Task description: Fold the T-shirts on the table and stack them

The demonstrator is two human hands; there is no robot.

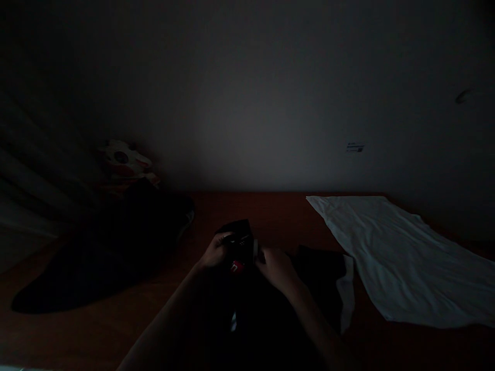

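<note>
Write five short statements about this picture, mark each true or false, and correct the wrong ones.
1. The left hand and right hand are both on dark fabric. True.
2. The pale cloth lies at the left of the picture. False: it lies at the right.
3. A red patch shows on the dark fabric. True.
4. The printed label is on the brown surface. False: it is on the wall.
5. The dark heap at the left lies apart from both hands. True.

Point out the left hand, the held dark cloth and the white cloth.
Left hand (215,252): head view, back of the hand.
Held dark cloth (243,250): head view, upper printed part.
White cloth (402,260): head view, around its middle.
</note>
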